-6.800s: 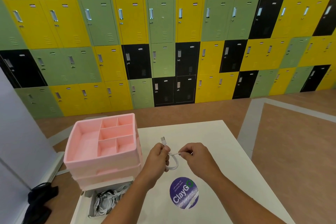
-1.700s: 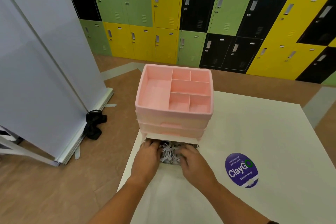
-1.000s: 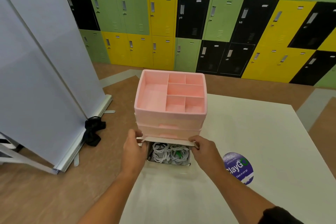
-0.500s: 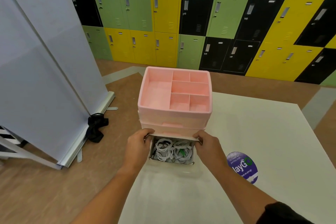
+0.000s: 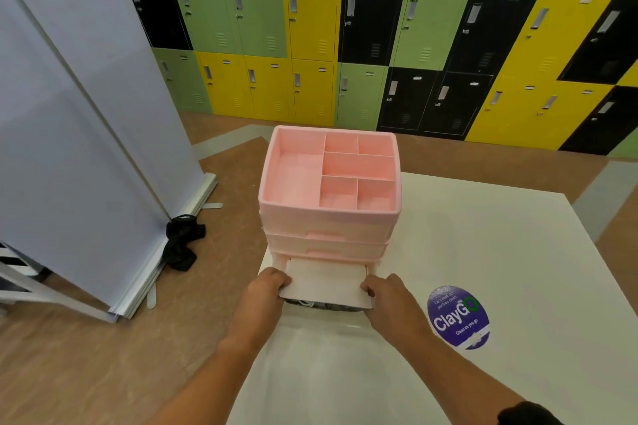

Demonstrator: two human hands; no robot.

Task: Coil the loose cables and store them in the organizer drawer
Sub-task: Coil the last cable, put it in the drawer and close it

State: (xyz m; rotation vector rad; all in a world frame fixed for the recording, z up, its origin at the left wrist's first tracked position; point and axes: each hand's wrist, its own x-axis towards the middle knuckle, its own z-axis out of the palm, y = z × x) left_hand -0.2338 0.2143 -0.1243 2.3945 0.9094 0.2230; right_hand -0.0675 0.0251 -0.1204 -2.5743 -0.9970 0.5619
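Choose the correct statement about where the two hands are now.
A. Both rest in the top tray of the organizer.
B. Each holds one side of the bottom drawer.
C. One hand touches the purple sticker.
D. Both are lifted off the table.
B: the left hand and right hand grip opposite sides of the bottom drawer of the pink organizer.

The single head-worn camera looked forward and steeply down from close above the worktop (image 5: 500,252), with the organizer (image 5: 328,203) near centre, lockers (image 5: 379,28) beyond, and floor (image 5: 86,355) at left.
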